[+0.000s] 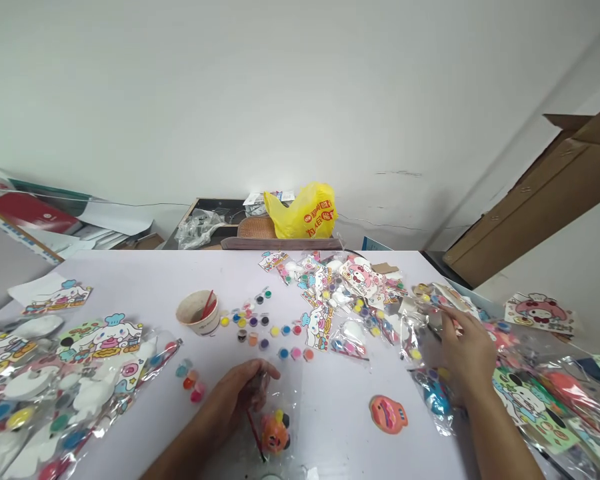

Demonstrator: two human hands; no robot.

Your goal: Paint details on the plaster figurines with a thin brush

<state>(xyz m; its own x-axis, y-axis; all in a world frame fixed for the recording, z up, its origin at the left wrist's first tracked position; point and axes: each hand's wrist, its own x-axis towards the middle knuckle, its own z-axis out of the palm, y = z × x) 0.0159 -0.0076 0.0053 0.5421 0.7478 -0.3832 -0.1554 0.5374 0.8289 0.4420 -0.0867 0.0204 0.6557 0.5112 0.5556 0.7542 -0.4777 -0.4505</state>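
My left hand (245,393) is closed on the upper part of a clear plastic bag (293,393) near the table's front edge. Inside or against that bag are an orange painted figure (275,433) with a face and a thin dark red paintbrush (255,433). Over at the right, my right hand (467,350) reaches into a heap of packets, thumb and forefinger bent together at the edge of a clear packet (414,333); its other fingers are mostly hidden. Between the hands lies a flat pink and orange painted piece (389,414) with a mouth shape.
A paper cup (199,312) holds a red-handled brush. Small paint pots (264,321) lie in rows beside it. Packets with cartoon cards pile up at the left (100,340), back (360,277) and right (525,400). Beyond the table is a yellow bag (307,213).
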